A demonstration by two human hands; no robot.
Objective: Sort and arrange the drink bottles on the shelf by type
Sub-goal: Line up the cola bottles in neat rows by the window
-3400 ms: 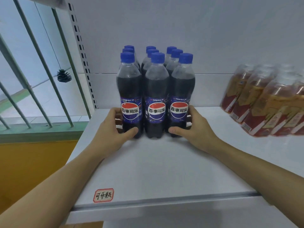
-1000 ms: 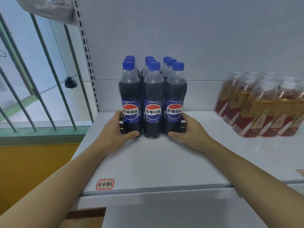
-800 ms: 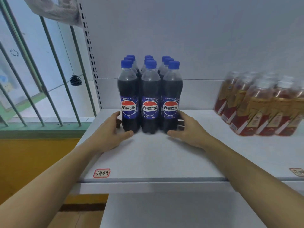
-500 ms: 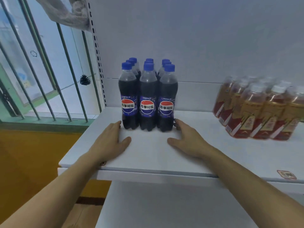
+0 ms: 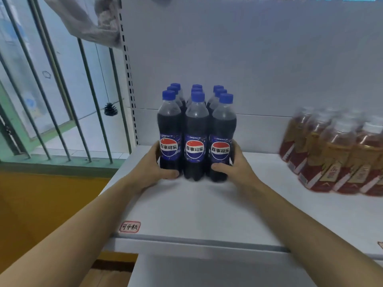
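Observation:
Several dark cola bottles [image 5: 195,133] with blue caps and blue-red labels stand in a tight block on the white shelf [image 5: 196,210]. My left hand [image 5: 152,169] presses against the block's left side, thumb across the front of the left bottle's base. My right hand [image 5: 235,167] cups the block's right side, thumb on the front of the right bottle. To the right stands a group of amber tea bottles [image 5: 335,156] with white caps and red-gold labels, blurred and apart from the cola.
A red-bordered label sticker [image 5: 130,227] sits near the shelf's front edge. The perforated shelf upright [image 5: 128,75] and window bars [image 5: 51,79] are to the left. A white back panel [image 5: 248,59] rises behind the bottles. Orange wall lies below left.
Half a second ago both hands lay flat on the shelf in front of the cola block. Now they clasp its left and right sides again. The view has come closer.

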